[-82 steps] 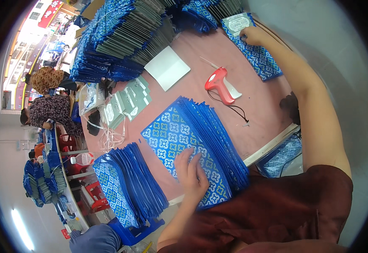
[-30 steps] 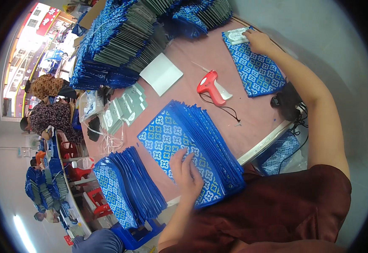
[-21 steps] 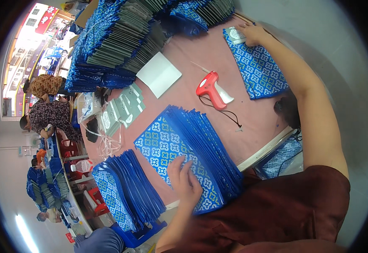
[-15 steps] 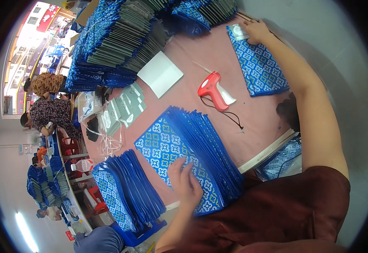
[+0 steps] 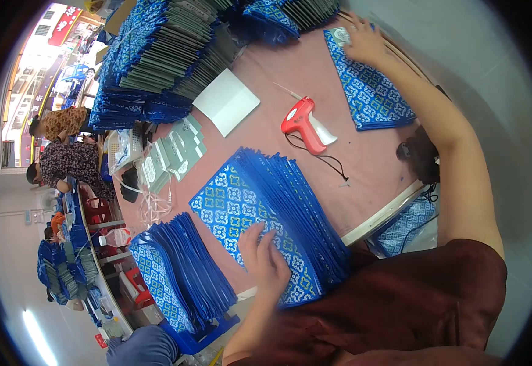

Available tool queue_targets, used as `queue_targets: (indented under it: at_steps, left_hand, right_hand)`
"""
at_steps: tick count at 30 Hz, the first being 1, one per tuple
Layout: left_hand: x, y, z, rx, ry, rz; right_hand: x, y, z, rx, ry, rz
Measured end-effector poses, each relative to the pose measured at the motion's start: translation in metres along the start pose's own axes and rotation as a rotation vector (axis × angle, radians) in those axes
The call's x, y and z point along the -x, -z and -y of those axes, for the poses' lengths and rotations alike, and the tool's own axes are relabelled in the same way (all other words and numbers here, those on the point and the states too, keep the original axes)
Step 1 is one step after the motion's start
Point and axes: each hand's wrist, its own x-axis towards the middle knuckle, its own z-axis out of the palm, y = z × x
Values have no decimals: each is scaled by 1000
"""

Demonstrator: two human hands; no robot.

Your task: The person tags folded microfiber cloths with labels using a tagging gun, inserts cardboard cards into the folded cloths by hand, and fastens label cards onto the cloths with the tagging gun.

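Note:
My left hand rests on the top of a thick stack of blue patterned cloth pieces, its fingers loosely bent and apart, gripping nothing. At the far right of the table lies a single blue patterned cloth piece, with a small pale card on its far corner. Over that end, right by the card, is my right hand, fingers spread. Between the stack and the single piece, a red and white tagging gun lies on its side, a black cord loop beside it.
Grey-green cards lie fanned at the left, near a white booklet. A tall pile of blue cloth pieces with cards stands behind them. Another stack is at the near left. Other people are beyond the table.
My right hand has shifted slightly away from me, and its fingers have spread and come off the card. My left hand stays on the stack. The whole view has shifted a little.

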Motion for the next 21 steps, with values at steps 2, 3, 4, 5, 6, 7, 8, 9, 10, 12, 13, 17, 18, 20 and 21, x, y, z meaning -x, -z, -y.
queue_targets:
  at_steps: [2,3,4,5,6,7,8,9,10,12,13,17,18,20,21]
  left_hand:
    - [0,-4,3,10,-1,-12]
    - [2,-2,6,3,12,-34]
    - [2,-2,8,5,13,-31]
    - [1,-3,8,2,12,-37]
    - [-1,-6,-2,1,17,-51]
    - [-2,-7,-3,8,11,-46]
    - [-4,-8,-3,4,1,-46]
    - [-6,-7,-4,-6,-7,-53]
    - [-7,-6,-4,-9,-9,-56]
    - [-9,-10,-3,7,-14,-39]
    - [-8,-7,2,6,-17,-37]
    - [-5,-5,4,-9,-8,-58]
    - [-4,-6,4,-13,-11,-56]
    - [-5,-8,1,0,-15,-56]
    - [-6,-2,3,4,-19,-47]
  right_hand:
    - [30,13,40,-21,23,125]
    - [54,37,68,68,185,267]
    - [80,52,89,100,301,341]
    - [105,62,100,136,410,417]
    - [124,70,95,149,409,420]
    - [143,71,97,221,493,436]
    - [152,71,96,293,579,451]
    - [150,71,89,293,578,446]
    - [144,70,78,342,583,480]
    - [125,76,62,397,585,514]
    - [115,89,58,342,588,699]
    - [73,110,42,-79,420,688]
    - [62,102,32,-282,237,555]
    - [49,59,7,-151,144,311]
    - [44,43,2,-32,49,72]
